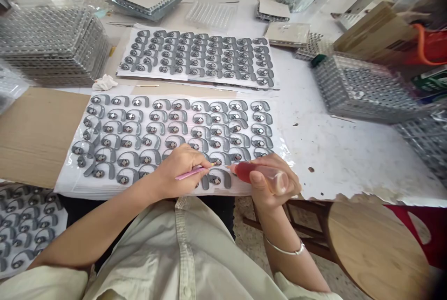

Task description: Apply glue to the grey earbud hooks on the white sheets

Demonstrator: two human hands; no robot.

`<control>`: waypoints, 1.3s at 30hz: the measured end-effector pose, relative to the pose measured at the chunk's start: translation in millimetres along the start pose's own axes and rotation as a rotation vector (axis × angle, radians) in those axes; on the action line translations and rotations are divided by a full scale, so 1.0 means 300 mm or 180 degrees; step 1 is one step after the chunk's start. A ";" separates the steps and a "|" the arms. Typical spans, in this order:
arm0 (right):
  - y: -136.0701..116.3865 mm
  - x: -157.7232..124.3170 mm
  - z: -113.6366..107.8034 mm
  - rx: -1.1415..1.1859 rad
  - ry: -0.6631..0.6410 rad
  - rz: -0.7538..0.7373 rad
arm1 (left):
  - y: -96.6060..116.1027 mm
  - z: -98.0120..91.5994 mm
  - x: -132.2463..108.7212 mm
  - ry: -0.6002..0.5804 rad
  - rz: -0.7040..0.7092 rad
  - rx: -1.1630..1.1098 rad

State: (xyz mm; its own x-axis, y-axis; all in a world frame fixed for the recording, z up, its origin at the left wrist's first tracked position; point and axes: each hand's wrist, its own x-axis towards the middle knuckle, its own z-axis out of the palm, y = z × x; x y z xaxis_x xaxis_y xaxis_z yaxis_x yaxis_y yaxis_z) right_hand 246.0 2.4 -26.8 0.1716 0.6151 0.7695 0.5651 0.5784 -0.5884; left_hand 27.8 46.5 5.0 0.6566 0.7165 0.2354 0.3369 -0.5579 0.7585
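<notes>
My left hand [183, 169] is closed around a thin pink stick [190, 173], its tip pointing right at one of the small grey hook-shaped parts. In my right hand [275, 181] is a squeeze bottle [260, 175] with red liquid in it, held tilted so that its nozzle points left. The two tips nearly meet over a grey hook-shaped part [217, 179] close to the table's front edge. Rows of these parts, each with a round metallic piece at one end, lie on a white sheet [70, 176]. My hands hide some of them.
Behind lies a second sheet of parts [197, 55]. Stacked clear trays stand left [52, 46] and right [359, 85]. A crumpled tissue [104, 83] and a cotton swab [147, 85] lie between the sheets. A wooden stool [375, 248] stands at lower right.
</notes>
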 end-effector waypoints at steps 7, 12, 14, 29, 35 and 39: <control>0.001 -0.003 0.004 -0.0040 0.0026 0.0009 | 0.008 -0.016 0.012 -0.0123 -0.0501 -0.0059; 0.002 -0.004 0.004 0.0016 -0.0021 -0.0034 | 0.004 -0.018 0.018 -0.0116 -0.0753 -0.0364; 0.001 -0.004 0.004 0.0040 -0.0056 -0.0016 | 0.005 -0.019 0.019 -0.0178 -0.0975 -0.0582; 0.005 -0.009 -0.001 -0.0056 -0.0236 -0.0378 | 0.006 -0.033 0.036 -0.0238 -0.1500 -0.0740; 0.015 -0.014 0.003 -0.0062 -0.0273 -0.0728 | 0.000 -0.028 0.032 -0.0241 -0.1415 -0.0743; 0.013 -0.015 0.002 -0.0112 -0.0312 -0.0735 | -0.001 -0.027 0.032 -0.0207 -0.1374 -0.0693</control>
State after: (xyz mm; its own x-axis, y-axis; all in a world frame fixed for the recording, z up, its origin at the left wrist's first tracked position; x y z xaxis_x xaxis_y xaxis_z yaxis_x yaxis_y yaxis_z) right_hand 247.0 2.4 -32.7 -0.0434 0.5187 0.8538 0.6083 0.6917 -0.3893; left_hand 28.5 57.0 12.0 0.5312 0.8317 -0.1617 0.4431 -0.1100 0.8897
